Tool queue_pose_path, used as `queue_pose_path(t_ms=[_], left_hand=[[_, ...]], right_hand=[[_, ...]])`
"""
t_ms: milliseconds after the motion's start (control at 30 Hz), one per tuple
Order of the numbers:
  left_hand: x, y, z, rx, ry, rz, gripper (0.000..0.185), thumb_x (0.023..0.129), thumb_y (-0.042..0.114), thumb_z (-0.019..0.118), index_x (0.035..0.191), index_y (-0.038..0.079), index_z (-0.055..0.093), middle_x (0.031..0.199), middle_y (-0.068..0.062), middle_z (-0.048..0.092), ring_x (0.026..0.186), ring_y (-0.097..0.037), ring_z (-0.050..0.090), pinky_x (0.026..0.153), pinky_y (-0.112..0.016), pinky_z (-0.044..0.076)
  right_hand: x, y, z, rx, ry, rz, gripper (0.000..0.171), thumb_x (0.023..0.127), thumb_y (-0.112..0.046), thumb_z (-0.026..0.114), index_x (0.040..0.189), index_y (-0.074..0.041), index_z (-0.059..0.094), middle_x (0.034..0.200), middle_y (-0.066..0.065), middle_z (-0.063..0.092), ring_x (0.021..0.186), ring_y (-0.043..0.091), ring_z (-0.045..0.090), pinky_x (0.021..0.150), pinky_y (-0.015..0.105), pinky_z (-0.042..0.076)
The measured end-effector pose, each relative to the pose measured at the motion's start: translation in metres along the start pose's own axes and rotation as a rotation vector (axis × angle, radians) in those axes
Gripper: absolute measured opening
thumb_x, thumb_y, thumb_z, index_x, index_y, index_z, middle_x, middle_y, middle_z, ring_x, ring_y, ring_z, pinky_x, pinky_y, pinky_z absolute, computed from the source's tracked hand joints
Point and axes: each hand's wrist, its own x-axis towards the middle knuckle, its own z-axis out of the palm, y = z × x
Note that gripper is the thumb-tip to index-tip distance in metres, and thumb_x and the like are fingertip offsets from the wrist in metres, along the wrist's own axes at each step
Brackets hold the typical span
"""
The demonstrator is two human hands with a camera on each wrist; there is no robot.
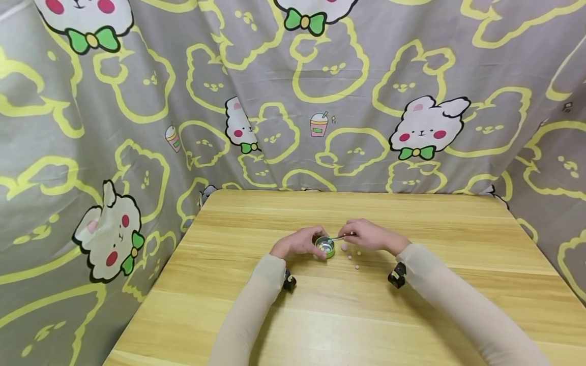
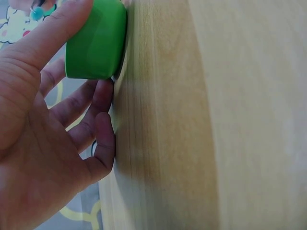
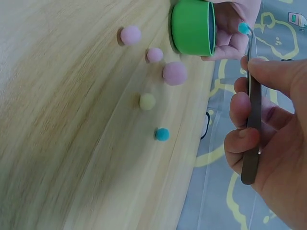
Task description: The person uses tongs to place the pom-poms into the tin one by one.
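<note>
My left hand (image 1: 302, 241) holds a small round green tin (image 3: 192, 28) with a shiny metal inside, upright on the table. Its thumb lies along the green wall in the left wrist view, with the fingers around the other side. In my right hand (image 1: 368, 235) are dark curved-tip tweezers (image 3: 253, 115), pinched between thumb and fingers. Their tip grips a teal pom-pom (image 3: 243, 28) just over the tin's opening. Light-coloured bits show inside the tin, too small to identify.
On the wooden table (image 1: 192, 284) beside the tin lie several loose pom-poms: a large pink pom-pom (image 3: 174, 73), smaller pink ones, a pale yellow pom-pom (image 3: 147, 101) and a teal one. A patterned grey curtain (image 1: 284, 137) hangs around the table's back and sides.
</note>
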Motion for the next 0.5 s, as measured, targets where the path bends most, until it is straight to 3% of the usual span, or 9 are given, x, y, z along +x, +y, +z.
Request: queue_pose_path(t_ms=[500], left_hand=[[0.0018, 0.0003, 0.0006, 0.010, 0.012, 0.008, 0.045, 0.071, 0.022, 0.084, 0.108, 0.017, 0.058, 0.099, 0.004, 0.062, 0.093, -0.012, 0.057, 0.084, -0.025, 0.042]], right_hand=[[0.0056, 0.0030, 0.0052, 0.000, -0.031, 0.049, 0.016, 0.093, -0.007, 0.058, 0.104, -0.008, 0.069, 0.099, 0.002, 0.063, 0.091, 0.016, 0.058, 0.080, 0.036, 0.048]])
